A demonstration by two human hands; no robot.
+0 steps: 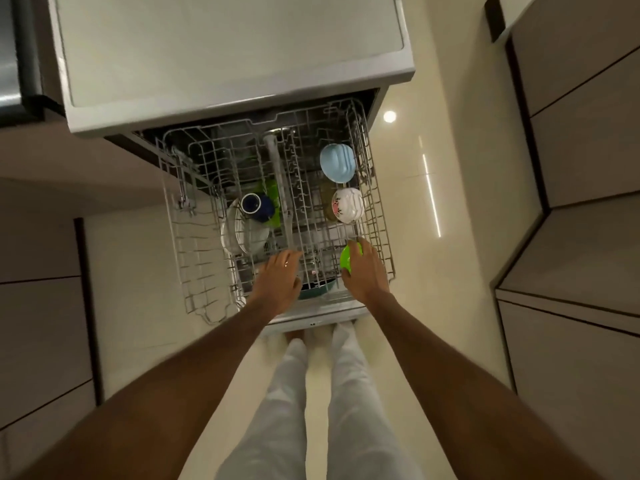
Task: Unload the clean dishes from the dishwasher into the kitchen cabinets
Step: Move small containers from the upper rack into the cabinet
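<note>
Right hand (363,271) grips a green cup (349,258) at the rack's (201,271) near right corner; left hand (280,275), fingers loosely spread and holding nothing, rests on the wires beside it, over a teal dish (318,289). Beyond the right hand sit a floral bowl (347,205) and blue bowl (337,162); beyond the left, a navy mug (255,204) and white plates (242,233). Risk: the cup could snag on a tine while lifting and slip, or knock the floral bowl.

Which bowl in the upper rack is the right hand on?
The green bowl, nearest the rack's front; the right hand grips it. The floral bowl and light blue bowl sit untouched behind.
</note>
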